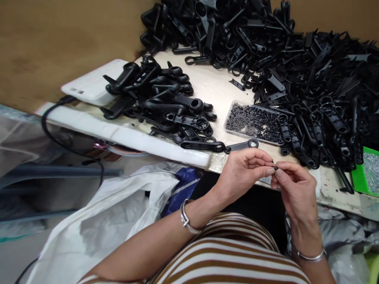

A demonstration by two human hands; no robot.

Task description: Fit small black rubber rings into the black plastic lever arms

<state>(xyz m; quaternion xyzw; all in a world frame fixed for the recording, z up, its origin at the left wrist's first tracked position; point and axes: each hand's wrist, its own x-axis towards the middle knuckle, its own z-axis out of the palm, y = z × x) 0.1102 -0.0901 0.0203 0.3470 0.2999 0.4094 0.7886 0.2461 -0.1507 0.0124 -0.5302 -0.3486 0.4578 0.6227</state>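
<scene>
Just past the table's front edge, my left hand (241, 171) and my right hand (299, 189) meet fingertip to fingertip. Both are closed in a pinch on a small dark part (276, 168), mostly hidden by the fingers and too small to name exactly. Close beyond my left hand, a black plastic handle-shaped piece with a ring end (241, 145) lies on the table. A clear shallow box (237, 133) behind my hands holds many tiny black and metallic pieces. Black molded arms with round ends (316, 128) lie beyond my right hand.
A large heap of black plastic parts (310, 67) covers the back and right. Another pile (166, 98) lies left, beside a white flat device (94, 81) with a black cable (44, 118). A green tray (359, 175) of small metal pieces stands at far right. White foam (133, 138) edges the table.
</scene>
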